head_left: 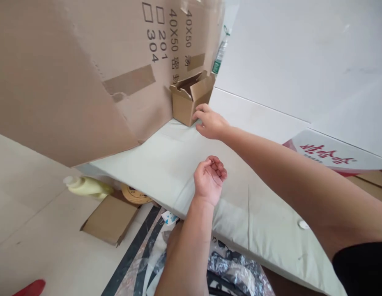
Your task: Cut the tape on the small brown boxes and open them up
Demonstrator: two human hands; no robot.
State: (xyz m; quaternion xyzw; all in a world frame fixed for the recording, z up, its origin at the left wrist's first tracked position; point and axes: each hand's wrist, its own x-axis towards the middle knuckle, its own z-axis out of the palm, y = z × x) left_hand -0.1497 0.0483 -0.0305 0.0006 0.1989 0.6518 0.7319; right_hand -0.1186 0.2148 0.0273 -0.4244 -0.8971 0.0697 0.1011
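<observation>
A small brown cardboard box [182, 107] with raised flaps stands on a pale cushioned surface [166, 152], beside a very large carton. My right hand [211, 122] reaches to its near right side, thumb and fingers apart. The fingertips overlap the box's edge in view; I cannot tell whether they touch it. Closer to me, my left hand [210, 181] hovers over the cushion, palm turned up. Its fingers curl loosely and the palm holds nothing.
The large printed carton [86, 82] rises at the left. A plastic bottle [221, 53] stands behind the small box against white panels [302, 53]. On the floor are a yellow bottle [89, 186] and a cardboard piece [111, 220]. Plastic-wrapped items [237, 271] lie below.
</observation>
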